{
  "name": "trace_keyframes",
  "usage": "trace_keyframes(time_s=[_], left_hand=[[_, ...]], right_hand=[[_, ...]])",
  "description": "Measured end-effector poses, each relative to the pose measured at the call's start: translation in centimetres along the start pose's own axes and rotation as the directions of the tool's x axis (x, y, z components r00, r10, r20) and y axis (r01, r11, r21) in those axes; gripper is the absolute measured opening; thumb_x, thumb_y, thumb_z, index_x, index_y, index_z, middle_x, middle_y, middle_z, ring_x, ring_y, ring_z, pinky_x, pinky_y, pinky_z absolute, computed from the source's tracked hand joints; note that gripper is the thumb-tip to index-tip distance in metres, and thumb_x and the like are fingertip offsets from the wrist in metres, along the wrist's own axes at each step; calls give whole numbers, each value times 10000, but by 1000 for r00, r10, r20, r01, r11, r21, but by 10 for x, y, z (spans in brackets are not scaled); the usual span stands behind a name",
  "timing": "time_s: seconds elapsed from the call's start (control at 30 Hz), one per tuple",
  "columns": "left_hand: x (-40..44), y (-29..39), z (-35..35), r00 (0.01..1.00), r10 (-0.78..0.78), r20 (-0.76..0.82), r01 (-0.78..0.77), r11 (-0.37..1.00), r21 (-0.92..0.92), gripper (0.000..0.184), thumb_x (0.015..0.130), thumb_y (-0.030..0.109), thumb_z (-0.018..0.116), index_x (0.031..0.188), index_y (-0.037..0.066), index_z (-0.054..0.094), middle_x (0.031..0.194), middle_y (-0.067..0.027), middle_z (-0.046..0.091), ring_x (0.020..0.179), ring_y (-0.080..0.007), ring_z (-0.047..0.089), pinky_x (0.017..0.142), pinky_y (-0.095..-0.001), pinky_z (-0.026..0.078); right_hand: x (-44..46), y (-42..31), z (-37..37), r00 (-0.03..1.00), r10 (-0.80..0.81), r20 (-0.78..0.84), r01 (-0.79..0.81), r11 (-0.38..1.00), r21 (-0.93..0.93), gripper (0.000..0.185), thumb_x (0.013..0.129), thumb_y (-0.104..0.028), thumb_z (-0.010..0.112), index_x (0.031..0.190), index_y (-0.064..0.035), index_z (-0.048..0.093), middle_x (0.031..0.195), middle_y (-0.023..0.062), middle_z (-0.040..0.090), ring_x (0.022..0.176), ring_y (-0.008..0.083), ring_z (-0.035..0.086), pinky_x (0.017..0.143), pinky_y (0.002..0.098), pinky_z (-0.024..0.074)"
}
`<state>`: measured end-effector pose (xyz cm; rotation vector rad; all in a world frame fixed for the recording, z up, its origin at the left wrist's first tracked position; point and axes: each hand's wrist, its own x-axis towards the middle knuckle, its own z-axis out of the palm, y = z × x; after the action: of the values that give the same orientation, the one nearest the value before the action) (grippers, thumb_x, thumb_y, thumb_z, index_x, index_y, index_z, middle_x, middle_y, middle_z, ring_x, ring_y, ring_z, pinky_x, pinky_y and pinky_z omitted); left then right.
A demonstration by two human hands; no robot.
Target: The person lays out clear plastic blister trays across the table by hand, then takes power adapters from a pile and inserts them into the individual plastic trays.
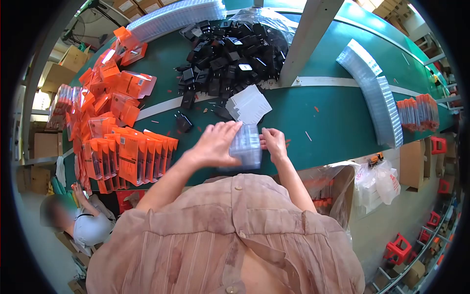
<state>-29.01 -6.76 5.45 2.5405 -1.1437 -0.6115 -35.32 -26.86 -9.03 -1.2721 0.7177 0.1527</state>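
The fingers of the left hand (214, 143) gripped a clear plastic stack (250, 147), transparent, bluish and partly blurred, with layered edges. The right hand (275, 143) was positioned at the stack's right side with fingers curled; whether they held anything could not be determined. Both forearms extended forward from the torso. The stack was located near the close edge of the green table (291, 110), its long axis directed away from the body, toward the grey cards (250, 105).

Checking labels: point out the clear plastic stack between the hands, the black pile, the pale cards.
Clear plastic stack (249, 145): head view, its visible middle.
Black pile (230, 60): head view, heap's middle.
Pale cards (252, 107): head view, top card's face.
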Motion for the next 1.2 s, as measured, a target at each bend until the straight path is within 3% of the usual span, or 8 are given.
trace_keyframes(time_s=[0.1,0.23,0.3,0.5,0.77,0.93,1.03,1.2], left_hand=[[17,-14,-26,989,38,143,-27,997,-76,940,693,705,653,1297,-5,531,1379,-179,470,1228,-328,477,1019,-444,384],[65,-43,-2,981,-191,25,173,812,-558,597,855,401,665,1262,-21,557,1277,-213,562,1150,-331,571,988,-376,442],[104,-57,11,925,-111,-363,32,975,-219,610,841,322,688,1286,-54,506,1267,-242,565,1179,-359,555,998,-393,441],[140,-36,24,891,-401,-211,386,916,-109,648,755,290,748,1249,-25,471,1174,-257,569,1140,-383,560,952,-451,471],[150,-67,63,845,-505,-175,342,763,-549,389,745,105,638,1090,-56,556,1013,-191,648,968,-278,635,845,-392,495],[126,-38,22,934,-320,160,220,164,-962,275,833,18,533,1106,25,557,1059,-80,615,1019,-183,572,947,-332,416],[117,-26,19,942,-278,187,210,54,-976,272,818,34,555,1089,30,562,1034,-63,617,963,-170,570,885,-325,439],[107,-4,8,988,-148,52,79,186,-979,302,870,-21,500,1158,47,560,1100,-27,587,1039,-132,536,974,-280,395]], right_hand=[[-1,-20,15,1000,15,-20,-18,985,-174,344,912,-298,614,896,39,678,800,90,688,592,115,598,500,250,482],[11,-20,27,997,44,-66,-52,990,-128,324,908,-328,644,814,-20,672,702,30,633,500,84,513,457,232,405],[17,-18,32,995,13,-98,-23,994,-103,341,896,-318,657,740,-15,658,666,35,625,470,87,477,420,240,361],[24,-21,38,997,10,-79,-6,999,47,362,871,-329,683,679,-26,634,595,-5,539,451,75,407,398,242,275],[30,-20,52,986,-77,-150,90,993,80,299,905,-269,658,814,16,679,669,-14,576,604,64,452,551,245,366],[5,-46,42,965,-231,-127,239,970,53,277,935,-243,618,985,29,642,872,41,647,758,89,529,684,262,438],[6,-53,38,846,-507,-163,479,858,-185,227,939,-200,584,1029,8,585,869,107,635,745,217,584,656,334,463],[-13,-83,19,540,-841,25,712,441,-547,170,923,-104,538,1073,-28,520,953,171,609,869,373,593,763,435,465]])
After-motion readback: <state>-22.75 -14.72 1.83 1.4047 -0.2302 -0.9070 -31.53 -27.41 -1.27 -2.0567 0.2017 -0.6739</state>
